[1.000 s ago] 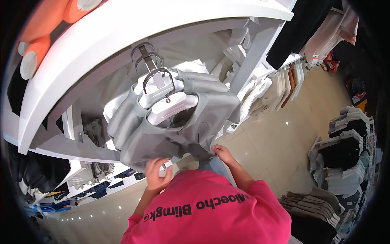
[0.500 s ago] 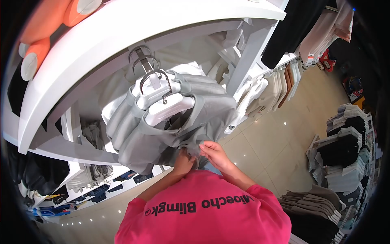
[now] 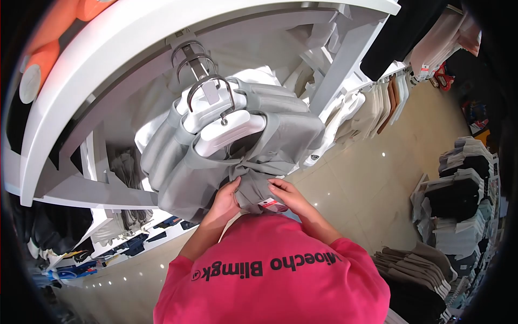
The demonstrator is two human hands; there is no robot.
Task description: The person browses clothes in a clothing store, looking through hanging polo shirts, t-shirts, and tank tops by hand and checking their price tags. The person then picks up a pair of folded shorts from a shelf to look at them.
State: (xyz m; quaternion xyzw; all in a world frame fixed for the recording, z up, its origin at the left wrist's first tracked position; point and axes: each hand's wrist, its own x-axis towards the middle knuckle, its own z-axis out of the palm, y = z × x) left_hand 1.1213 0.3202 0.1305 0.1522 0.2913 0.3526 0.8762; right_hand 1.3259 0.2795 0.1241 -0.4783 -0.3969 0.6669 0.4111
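A grey shirt (image 3: 181, 183) hangs at the front of a metal rail on a white hanger (image 3: 232, 132), its front cloth bunched up below the neckline. My left hand (image 3: 225, 200) pinches the bunched cloth on its left side, thumb on top. On the other side, my right hand (image 3: 288, 195) grips the same shirt with thumb and fingertips. Between the hands, low on the cloth, shows a red and white tag (image 3: 273, 204). More grey shirts (image 3: 157, 156) hang directly behind on hooks (image 3: 197, 73).
A curved white shelf frame (image 3: 81, 59) arches over the rail. To the right, a row of hanging clothes (image 3: 377, 102) lines the wall. Stacked garments on hangers (image 3: 415, 270) and a display of folded clothes (image 3: 456, 200) stand at the right across the tiled floor (image 3: 350, 200).
My hands have moved apart, the left one turning to show its thumb on top. The cloth between them is more gathered, and the red and white tag has come into view.
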